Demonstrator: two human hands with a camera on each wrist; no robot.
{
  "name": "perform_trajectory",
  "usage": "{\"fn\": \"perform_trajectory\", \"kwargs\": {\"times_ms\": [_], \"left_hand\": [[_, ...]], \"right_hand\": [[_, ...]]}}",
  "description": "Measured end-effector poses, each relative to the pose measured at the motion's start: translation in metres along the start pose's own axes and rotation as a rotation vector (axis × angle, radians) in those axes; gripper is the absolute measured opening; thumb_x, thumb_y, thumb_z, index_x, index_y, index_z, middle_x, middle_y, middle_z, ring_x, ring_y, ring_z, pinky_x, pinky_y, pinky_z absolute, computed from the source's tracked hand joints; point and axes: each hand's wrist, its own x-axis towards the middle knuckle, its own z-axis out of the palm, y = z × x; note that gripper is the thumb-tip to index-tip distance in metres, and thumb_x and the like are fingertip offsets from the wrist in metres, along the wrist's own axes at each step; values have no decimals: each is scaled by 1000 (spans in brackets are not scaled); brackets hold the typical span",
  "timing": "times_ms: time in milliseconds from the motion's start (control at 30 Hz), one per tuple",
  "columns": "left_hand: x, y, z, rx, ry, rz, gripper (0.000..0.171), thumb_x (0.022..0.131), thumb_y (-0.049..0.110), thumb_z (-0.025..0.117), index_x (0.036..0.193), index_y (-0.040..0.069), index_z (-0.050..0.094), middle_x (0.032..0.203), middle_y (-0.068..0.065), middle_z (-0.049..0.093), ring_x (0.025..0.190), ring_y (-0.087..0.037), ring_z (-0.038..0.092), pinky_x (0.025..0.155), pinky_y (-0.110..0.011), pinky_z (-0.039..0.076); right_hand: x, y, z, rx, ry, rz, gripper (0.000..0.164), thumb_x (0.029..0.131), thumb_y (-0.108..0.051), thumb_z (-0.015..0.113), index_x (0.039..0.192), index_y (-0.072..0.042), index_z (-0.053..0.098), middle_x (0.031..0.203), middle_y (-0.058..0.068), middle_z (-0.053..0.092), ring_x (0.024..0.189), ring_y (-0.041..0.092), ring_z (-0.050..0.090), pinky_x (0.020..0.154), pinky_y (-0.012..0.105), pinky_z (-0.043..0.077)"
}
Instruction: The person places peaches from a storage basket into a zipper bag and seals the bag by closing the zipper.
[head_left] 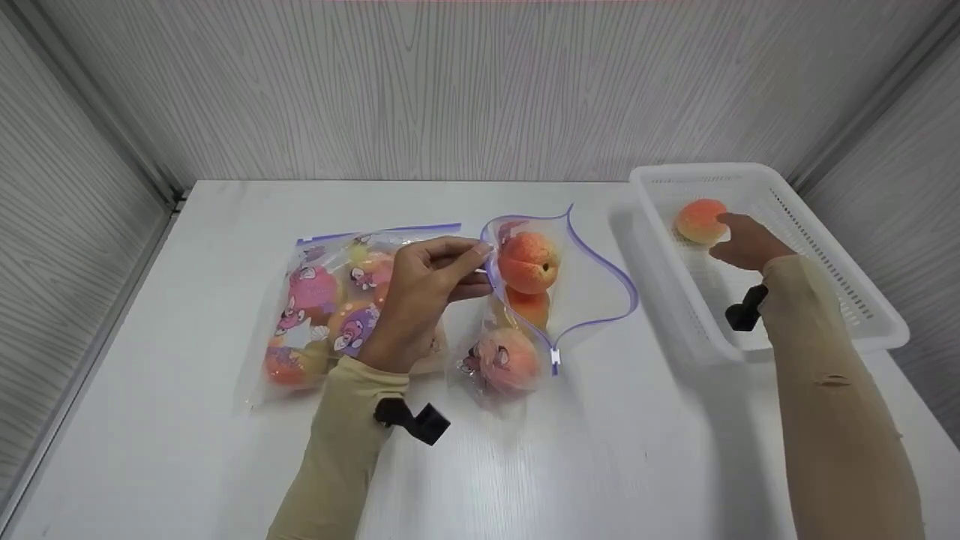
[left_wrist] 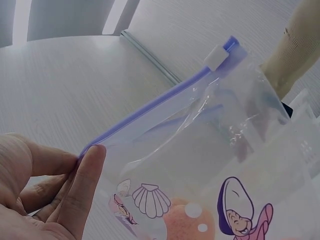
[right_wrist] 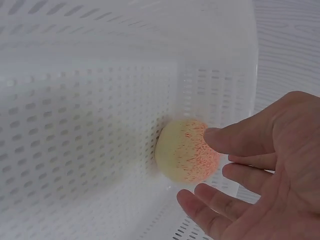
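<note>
My left hand (head_left: 427, 292) pinches the purple-edged rim of a clear zip bag (head_left: 600, 292) between thumb and fingers. The bag's mouth gapes wide, with a white slider (head_left: 555, 356) at the near end of its zip. Several peaches (head_left: 529, 262) show inside it. My right hand (head_left: 750, 241) reaches into the white basket (head_left: 832, 262), its spread fingers around a lone peach (head_left: 699, 221). In the right wrist view, the thumb overlaps that peach (right_wrist: 187, 150) while the other fingers stand apart from it; whether the thumb touches is unclear.
Left of the gaping bag lies another printed zip bag (head_left: 300, 315), filled with several fruits and partly covered by my left hand. The perforated basket stands at the table's right side. Grey wood-grain panels (head_left: 412, 90) enclose the white table (head_left: 600, 450) at the back and sides.
</note>
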Motion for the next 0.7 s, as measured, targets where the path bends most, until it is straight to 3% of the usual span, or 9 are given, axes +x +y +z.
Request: {"fn": "perform_trajectory", "kwargs": {"times_ms": [200,533,700], "left_hand": [[-1,3,1,23,-2,-1,17,97,8,69,108,-5,71,99,-21,71,79,-25,73,83,-41,61],[-5,5,-1,35,-5,-23,19,97,9,69,110,-4,71,103,-22,70,81,-27,73,84,-40,61],[-5,6,0,31,-6,-23,19,97,9,69,110,-4,71,103,-21,70,82,-27,73,84,-40,61]], "right_hand": [[8,2,3,-39,-37,-21,76,93,-2,54,149,23,9,154,45,10,145,58,7,120,64,9],[10,6,10,26,-104,-30,83,91,2,45,149,19,-11,155,40,-18,146,52,-16,121,59,-9],[12,10,11,52,-109,-10,87,90,1,45,151,14,-16,156,34,-23,146,49,-20,120,60,-10]]}}
